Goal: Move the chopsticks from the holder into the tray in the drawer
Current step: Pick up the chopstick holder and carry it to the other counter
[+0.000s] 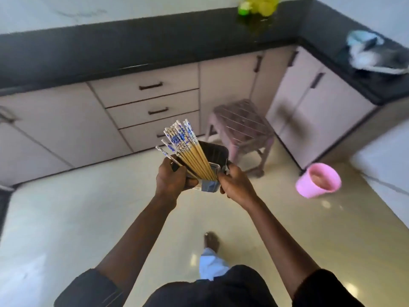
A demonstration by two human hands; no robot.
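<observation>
Several wooden chopsticks (190, 151) with blue-and-white patterned tops stand fanned out in a dark rectangular holder (218, 155) with a grey base. I carry the holder in front of me over the floor. My left hand (172, 181) grips its left side and my right hand (235, 185) grips its right side and base. A stack of three drawers (152, 100) with dark handles is shut in the cabinet beyond the holder. No tray shows.
A black L-shaped countertop (132, 47) runs above pale cabinets. A pink plastic stool (241, 127) stands right of the drawers. A pink bucket (317, 180) sits on the glossy floor at right. Yellow-green items (259, 6) and a cloth (371, 54) lie on the counter.
</observation>
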